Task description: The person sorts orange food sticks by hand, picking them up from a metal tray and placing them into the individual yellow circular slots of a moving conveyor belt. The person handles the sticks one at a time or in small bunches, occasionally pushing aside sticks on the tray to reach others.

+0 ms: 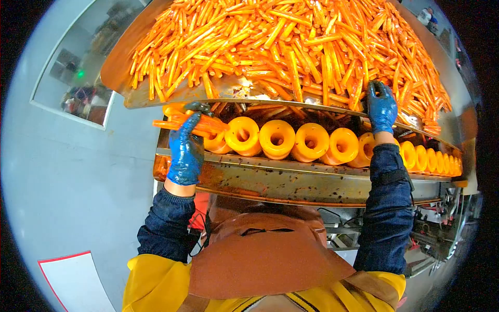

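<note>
My left hand (186,151), in a blue glove, is closed on a bundle of orange sticks (200,124) above the left end of a row of yellow-orange cups (276,139). The sticks lie roughly level and poke out on both sides of the hand. My right hand (382,106), also blue-gloved, rests at the front edge of the metal tray (234,93), its fingers curled at the heap of orange sticks (312,47). Whatever its fingertips may hold is hidden.
A stained metal ledge (280,182) runs in front of the cups. Metal framework (442,229) stands at the lower right. A window (78,62) is set in the grey wall (67,171) on the left.
</note>
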A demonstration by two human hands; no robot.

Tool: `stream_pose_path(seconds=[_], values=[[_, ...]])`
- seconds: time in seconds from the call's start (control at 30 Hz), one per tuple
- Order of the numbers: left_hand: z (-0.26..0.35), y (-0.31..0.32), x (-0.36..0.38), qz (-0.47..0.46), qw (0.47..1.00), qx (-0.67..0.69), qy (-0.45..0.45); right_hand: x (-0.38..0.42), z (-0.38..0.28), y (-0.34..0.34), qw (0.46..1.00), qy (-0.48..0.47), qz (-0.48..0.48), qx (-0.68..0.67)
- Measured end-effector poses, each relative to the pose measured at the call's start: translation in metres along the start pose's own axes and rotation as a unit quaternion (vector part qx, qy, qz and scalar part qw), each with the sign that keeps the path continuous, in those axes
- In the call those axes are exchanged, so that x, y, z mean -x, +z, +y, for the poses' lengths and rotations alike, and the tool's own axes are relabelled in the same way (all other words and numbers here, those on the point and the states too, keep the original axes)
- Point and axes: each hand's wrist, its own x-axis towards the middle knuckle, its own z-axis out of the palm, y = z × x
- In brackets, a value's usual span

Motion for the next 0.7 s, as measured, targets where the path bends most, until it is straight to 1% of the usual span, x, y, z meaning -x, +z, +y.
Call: stream_pose_path(seconds=[0.03,0.07,0.1,0.17,0.23,0.3,0.33,0.37,0.43,0.47,0.5,0.57,0.6,0.63,0.7], values=[[0.003,-0.001,-0.002,0.007,1.0,-0.007,0.027,0.0,0.0,0.0,1.0,-0.009,0.009,0.013],[0.001,-0.008,-0.006,-0.02,0.998,-0.037,0.048,0.001,0.001,0.0,0.999,-0.017,0.018,0.027],[0.001,-0.01,-0.006,-0.02,0.998,-0.037,0.048,0.0,0.002,0.001,0.999,-0.017,0.018,0.027],[0.001,-0.012,-0.004,-0.051,0.993,-0.1,-0.022,-0.001,0.005,0.004,0.999,-0.017,0.023,0.027],[-0.002,-0.01,-0.001,-0.037,0.995,-0.094,-0.016,0.0,0.003,0.002,0.999,-0.015,0.022,0.023],[-0.001,-0.009,0.0,-0.026,0.998,-0.051,-0.013,0.0,0.001,0.0,1.0,-0.013,0.021,0.019],[0.0,-0.01,0.0,-0.018,0.998,-0.056,0.007,0.0,0.001,0.0,1.0,-0.012,0.021,0.017],[0.0,-0.012,-0.002,-0.018,0.998,-0.056,0.007,0.0,0.001,0.0,1.0,-0.011,0.02,0.015],[0.001,-0.014,-0.004,-0.042,0.996,-0.082,-0.001,-0.001,0.005,0.003,0.999,-0.013,0.025,0.02],[0.002,-0.015,-0.002,-0.065,0.991,-0.118,-0.023,-0.001,0.005,0.005,0.999,-0.015,0.029,0.025],[0.001,-0.015,-0.001,-0.064,0.991,-0.118,-0.023,-0.001,0.003,0.003,0.999,-0.016,0.028,0.024],[-0.002,-0.013,-0.001,-0.075,0.995,-0.06,0.005,0.0,-0.002,-0.002,1.0,0.015,0.0,-0.019],[-0.001,-0.015,-0.002,-0.059,0.996,-0.064,0.02,0.0,-0.001,-0.001,1.0,0.016,0.0,-0.019],[-0.002,-0.017,-0.005,-0.059,0.996,-0.065,0.019,0.0,0.002,0.002,1.0,0.002,0.013,-0.007],[-0.005,-0.022,-0.01,-0.042,0.999,0.0,-0.003,0.0,0.005,0.004,1.0,-0.015,0.024,0.004]])
